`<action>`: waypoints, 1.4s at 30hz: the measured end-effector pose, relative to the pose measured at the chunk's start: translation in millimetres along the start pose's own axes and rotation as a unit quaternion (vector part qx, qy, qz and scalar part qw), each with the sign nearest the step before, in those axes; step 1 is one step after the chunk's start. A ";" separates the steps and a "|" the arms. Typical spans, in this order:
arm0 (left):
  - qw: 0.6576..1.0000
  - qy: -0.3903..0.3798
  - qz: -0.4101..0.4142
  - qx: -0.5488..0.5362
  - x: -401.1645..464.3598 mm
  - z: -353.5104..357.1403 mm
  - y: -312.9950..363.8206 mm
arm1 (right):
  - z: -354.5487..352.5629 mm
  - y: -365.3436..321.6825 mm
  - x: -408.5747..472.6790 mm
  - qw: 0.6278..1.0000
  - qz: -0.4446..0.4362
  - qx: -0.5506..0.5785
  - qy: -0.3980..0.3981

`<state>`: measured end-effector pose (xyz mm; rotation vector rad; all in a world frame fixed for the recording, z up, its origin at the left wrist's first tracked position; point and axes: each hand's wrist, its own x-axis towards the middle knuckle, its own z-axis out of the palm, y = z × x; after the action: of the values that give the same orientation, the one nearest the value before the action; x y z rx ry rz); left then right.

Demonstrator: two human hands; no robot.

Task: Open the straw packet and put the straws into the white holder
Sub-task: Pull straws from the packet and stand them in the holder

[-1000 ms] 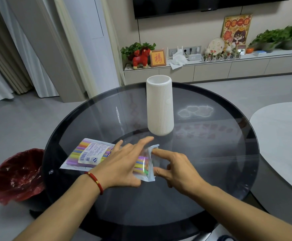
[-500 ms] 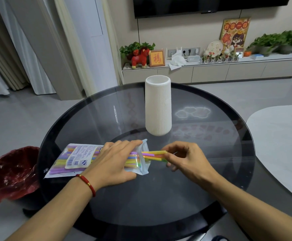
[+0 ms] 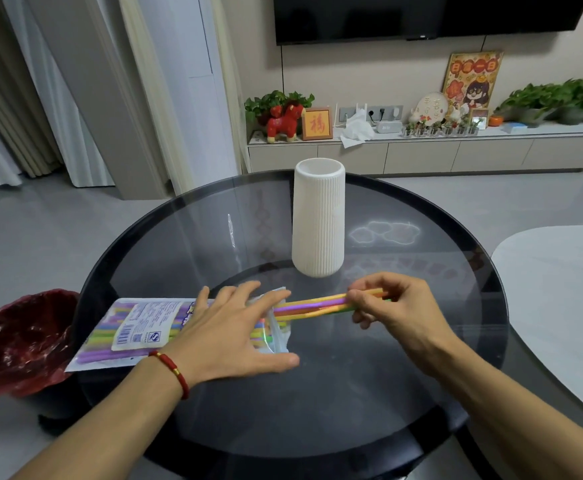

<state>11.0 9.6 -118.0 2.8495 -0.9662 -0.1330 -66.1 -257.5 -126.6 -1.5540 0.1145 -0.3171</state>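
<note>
A clear straw packet (image 3: 134, 332) with a white label lies flat on the round dark glass table (image 3: 318, 410). My left hand (image 3: 229, 336) presses down on it near its open right end, fingers spread. Several coloured straws (image 3: 312, 304) stick halfway out of that opening, pointing right. My right hand (image 3: 395, 306) pinches their far ends. The white ribbed holder (image 3: 319, 216) stands upright just behind the straws, its mouth open and nothing visible in it.
A bin lined with a red bag (image 3: 16, 341) sits on the floor at the table's left edge. A pale second table (image 3: 560, 292) is close on the right. A low cabinet (image 3: 421, 150) with plants and ornaments runs along the far wall.
My right hand has drawn a bundle of straws rightward, farther out of the packet's open end. My left hand has stayed pressed on the packet.
</note>
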 end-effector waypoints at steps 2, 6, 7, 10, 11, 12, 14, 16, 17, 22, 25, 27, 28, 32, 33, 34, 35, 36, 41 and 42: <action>0.999 -0.003 -0.005 -0.037 2.7 -1.6 5.0 | -5.0 -3.3 0.9 0.999 -0.011 0.043 0.014; 0.998 0.052 -0.006 0.025 7.8 1.5 15.2 | -12.3 -8.9 4.1 0.992 0.006 0.120 0.042; 0.997 0.057 -0.003 0.058 9.7 3.8 18.2 | -14.5 -10.2 5.0 0.988 0.018 0.145 0.054; 0.996 0.051 0.001 0.071 13.5 10.0 27.8 | -15.0 -14.4 8.7 0.971 0.059 0.217 0.083; 0.996 0.051 0.010 0.068 14.5 11.4 30.5 | -13.9 -14.6 9.7 0.963 0.070 0.243 0.090; 0.996 0.060 0.019 0.062 15.5 12.3 32.6 | -9.5 -17.7 8.9 0.956 0.077 0.268 0.087; 0.995 0.081 0.031 0.045 15.5 12.3 37.3 | 2.2 -15.9 6.2 0.959 0.086 0.267 0.051; 0.995 0.088 0.036 0.029 15.6 12.8 43.0 | 23.0 -8.5 -0.3 0.976 0.095 0.197 0.008; 0.995 0.090 0.043 0.024 15.9 14.0 46.7 | 34.6 -3.8 -4.7 0.986 0.093 0.141 -0.012; 0.996 0.071 0.035 -0.041 16.5 17.2 49.6 | 48.8 -14.8 -3.2 0.996 0.030 -0.041 0.079; 0.998 0.040 0.021 -0.049 17.3 19.3 34.7 | 20.7 -48.1 3.6 0.984 -0.060 -0.105 0.131; 0.998 0.021 0.033 -0.039 17.5 22.4 29.1 | 4.4 -67.9 4.8 0.961 -0.134 -0.181 0.163; 0.999 0.019 0.038 -0.030 18.2 23.5 29.1 | -1.6 -77.1 4.7 0.945 -0.164 -0.230 0.168; 0.999 0.006 0.038 -0.013 19.3 23.7 31.0 | -4.1 -74.7 10.5 0.892 -0.151 -0.412 0.104; 0.999 0.006 0.037 -0.015 19.0 23.4 31.1 | -1.1 -66.0 11.3 0.885 -0.129 -0.440 0.081; 0.999 0.008 0.037 -0.017 18.5 23.6 30.7 | 1.4 -57.1 11.6 0.883 -0.110 -0.453 0.058; 0.999 0.011 0.038 -0.017 18.2 23.8 30.4 | 2.4 -48.9 12.4 0.880 -0.099 -0.462 0.038; 0.999 0.013 0.038 -0.017 17.6 24.1 30.5 | 2.6 -42.5 13.2 0.877 -0.098 -0.469 0.023; 0.999 0.021 0.039 -0.009 15.9 28.0 30.2 | -2.2 -33.0 14.8 0.896 -0.081 -0.435 0.031; 0.999 0.022 0.037 -0.008 16.1 28.9 30.4 | -2.4 -33.9 13.6 0.911 -0.076 -0.402 0.051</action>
<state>1.9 -26.8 -142.6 2.7858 -1.0561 -0.0690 -58.1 -263.0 -91.3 -2.3731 0.2265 -0.5133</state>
